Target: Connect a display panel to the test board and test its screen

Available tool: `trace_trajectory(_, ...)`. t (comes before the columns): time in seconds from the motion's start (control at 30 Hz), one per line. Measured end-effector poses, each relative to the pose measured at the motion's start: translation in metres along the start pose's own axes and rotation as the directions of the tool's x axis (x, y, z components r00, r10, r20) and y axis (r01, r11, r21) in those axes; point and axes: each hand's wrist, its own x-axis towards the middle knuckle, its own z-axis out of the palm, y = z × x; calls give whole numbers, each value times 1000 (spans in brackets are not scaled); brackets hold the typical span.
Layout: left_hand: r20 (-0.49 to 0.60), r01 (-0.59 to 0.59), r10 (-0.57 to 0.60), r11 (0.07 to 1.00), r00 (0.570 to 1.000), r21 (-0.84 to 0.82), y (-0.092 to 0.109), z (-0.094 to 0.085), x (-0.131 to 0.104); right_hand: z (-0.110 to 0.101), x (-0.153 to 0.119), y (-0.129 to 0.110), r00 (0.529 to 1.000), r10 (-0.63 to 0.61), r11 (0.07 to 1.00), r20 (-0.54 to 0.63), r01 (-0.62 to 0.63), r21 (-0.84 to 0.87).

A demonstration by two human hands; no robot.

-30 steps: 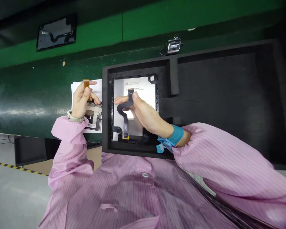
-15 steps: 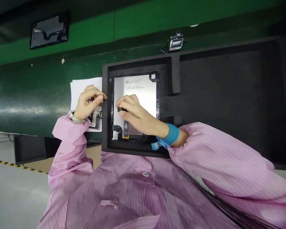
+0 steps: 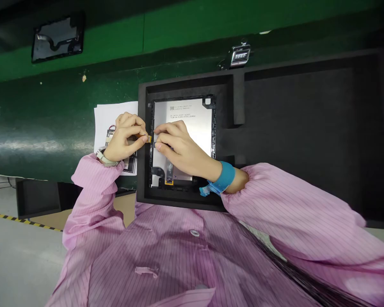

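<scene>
A silver display panel [image 3: 198, 136] with a black frame lies in the left recess of the black foam tray [image 3: 259, 140]. My left hand [image 3: 123, 136] pinches an orange-ended flex cable [image 3: 149, 139] at the panel's left edge. Over the panel, my right hand [image 3: 179, 147] has thumb and index finger pinched on the tip of a dark flex cable, mostly hidden by the fingers. Lower on the panel, a black ribbon [image 3: 169, 172] ends in an orange strip. Beneath my left hand, white paper [image 3: 102, 115] carries a small circuit part [image 3: 109, 135], partly covered.
Behind the tray sits a metal tally counter [image 3: 240, 55]. Another framed panel [image 3: 57, 40] lies at the back left on the green table [image 3: 60, 98]. Below the table's left edge is a dark tray [image 3: 38, 197].
My left hand has moved right with the orange-ended cable, up to the panel's edge. The right fingers have shifted slightly left and now cover more of the dark cable. The view has shifted slightly.
</scene>
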Motion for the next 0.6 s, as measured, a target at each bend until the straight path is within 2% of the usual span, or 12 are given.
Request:
trace_trajectory(0.3, 39, 14, -15, 1000, 999, 25, 2, 1, -1, 5, 6, 3, 998, 17, 997, -59, -21, -68)
trace_trajectory(0.6, 30, 5, -6, 1000, 1000, 13, 2, 3, 0, 5, 6, 3, 998, 41, 996, -51, -45, -74)
